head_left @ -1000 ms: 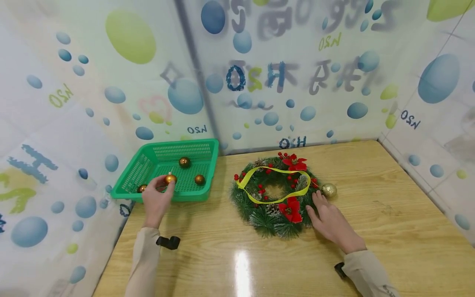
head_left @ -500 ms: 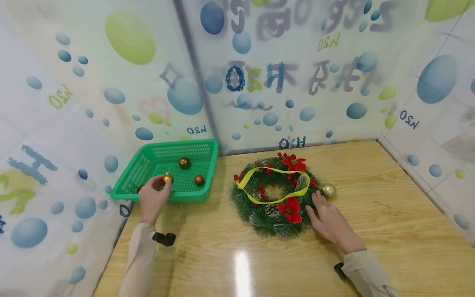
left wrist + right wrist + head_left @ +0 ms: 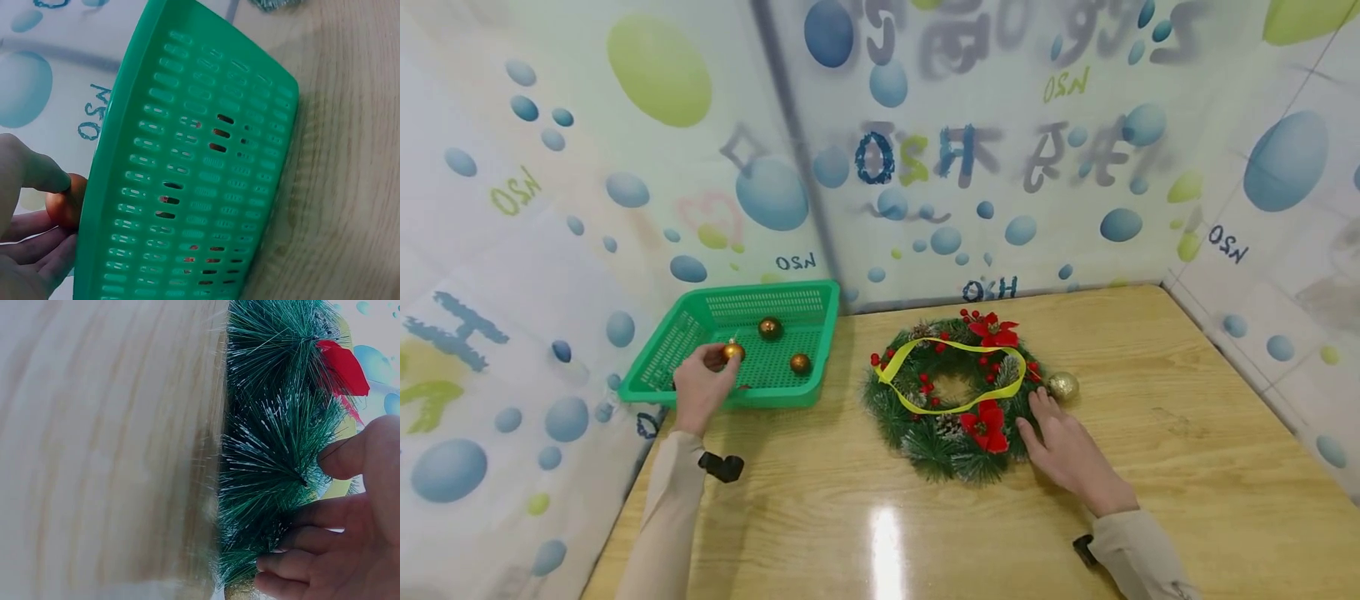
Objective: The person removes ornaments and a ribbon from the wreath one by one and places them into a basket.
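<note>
My left hand (image 3: 702, 390) pinches a shiny copper-gold bauble (image 3: 733, 353) by its sides, above the green plastic basket (image 3: 778, 398). In the left wrist view the basket's slotted wall partly covers that bauble (image 3: 64, 205). Two more brown-gold baubles, one farther back (image 3: 770, 328) and one by the right side (image 3: 800, 363), lie in the basket. With fingers extended, my right hand (image 3: 1070, 450) rests at the right edge of a green Christmas wreath (image 3: 928, 446). A yellow ribbon (image 3: 917, 406) lies in a loop over the wreath, among red flowers (image 3: 987, 427), berries and pine cones.
A glittery gold bauble (image 3: 1063, 386) sits on the table just beyond my right fingertips, beside the wreath. The wooden table (image 3: 805, 517) meets a wall (image 3: 1045, 250) printed with blue and green bubbles at the back. Another wall rises close to the basket's left.
My left hand has shifted slightly left and up with the bauble in its fingers. My right hand, the wreath and the ribbon stay in place.
</note>
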A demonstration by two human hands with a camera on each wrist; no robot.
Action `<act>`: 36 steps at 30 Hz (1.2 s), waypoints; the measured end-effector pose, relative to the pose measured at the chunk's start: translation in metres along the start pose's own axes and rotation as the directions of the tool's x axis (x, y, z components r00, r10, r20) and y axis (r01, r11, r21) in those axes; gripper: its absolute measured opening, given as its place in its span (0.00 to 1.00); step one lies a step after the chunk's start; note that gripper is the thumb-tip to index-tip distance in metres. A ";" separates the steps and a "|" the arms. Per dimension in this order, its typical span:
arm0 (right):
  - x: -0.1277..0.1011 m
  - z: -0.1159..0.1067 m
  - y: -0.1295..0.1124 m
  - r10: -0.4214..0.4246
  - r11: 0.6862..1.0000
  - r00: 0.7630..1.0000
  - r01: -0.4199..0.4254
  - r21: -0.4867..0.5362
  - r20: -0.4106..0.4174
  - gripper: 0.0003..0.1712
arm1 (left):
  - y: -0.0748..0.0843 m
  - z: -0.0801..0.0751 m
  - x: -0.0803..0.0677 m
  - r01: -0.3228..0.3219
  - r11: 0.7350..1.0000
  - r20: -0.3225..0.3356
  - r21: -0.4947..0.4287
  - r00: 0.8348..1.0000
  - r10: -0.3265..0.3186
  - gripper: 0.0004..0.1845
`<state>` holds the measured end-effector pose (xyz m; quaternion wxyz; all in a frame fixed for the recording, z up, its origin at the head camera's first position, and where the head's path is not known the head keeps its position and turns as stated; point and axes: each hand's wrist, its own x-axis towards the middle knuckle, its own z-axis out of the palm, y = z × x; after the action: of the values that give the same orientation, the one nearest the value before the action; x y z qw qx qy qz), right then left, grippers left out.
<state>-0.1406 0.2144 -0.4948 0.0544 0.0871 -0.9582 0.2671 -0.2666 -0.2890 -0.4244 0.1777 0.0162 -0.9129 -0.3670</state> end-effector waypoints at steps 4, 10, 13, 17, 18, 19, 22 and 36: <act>-0.001 0.000 0.000 0.003 1.000 1.000 -0.003 -0.001 0.002 0.35 | -0.001 -0.001 0.008 0.016 1.000 0.046 0.015 0.999 -0.017 0.22; 0.000 0.000 -0.001 0.001 1.000 1.000 -0.001 -0.005 -0.008 0.35 | -0.003 0.000 0.019 0.027 0.999 0.095 0.027 0.995 -0.030 0.24; 0.000 0.000 -0.002 -0.003 1.000 1.000 0.003 -0.006 -0.008 0.35 | -0.003 -0.001 0.022 0.027 0.999 0.104 0.035 0.994 -0.031 0.24; 0.000 -0.001 -0.002 -0.006 1.000 1.000 0.006 -0.012 -0.017 0.34 | -0.001 -0.002 0.025 0.031 0.998 0.122 0.052 0.992 -0.037 0.25; 0.000 0.000 -0.001 -0.006 1.000 1.000 0.006 -0.018 -0.020 0.34 | -0.001 -0.003 0.026 0.033 0.998 0.128 0.056 0.991 -0.040 0.25; 0.000 0.000 -0.001 -0.005 1.000 1.000 0.005 -0.021 -0.022 0.34 | -0.001 -0.004 0.028 0.037 0.998 0.134 0.060 0.990 -0.045 0.25; 0.000 0.001 -0.001 -0.008 1.000 1.000 0.007 -0.027 -0.020 0.34 | -0.002 -0.007 0.030 0.056 0.996 0.126 0.073 0.990 -0.065 0.27; 0.001 0.000 -0.001 0.002 1.000 1.000 -0.003 -0.020 -0.014 0.35 | 0.010 -0.005 0.014 0.011 1.000 0.062 0.022 0.998 -0.013 0.23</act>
<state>-0.1413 0.2135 -0.4945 0.0616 0.0836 -0.9605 0.2582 -0.2772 -0.2876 -0.4102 0.1467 0.0120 -0.9218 -0.3586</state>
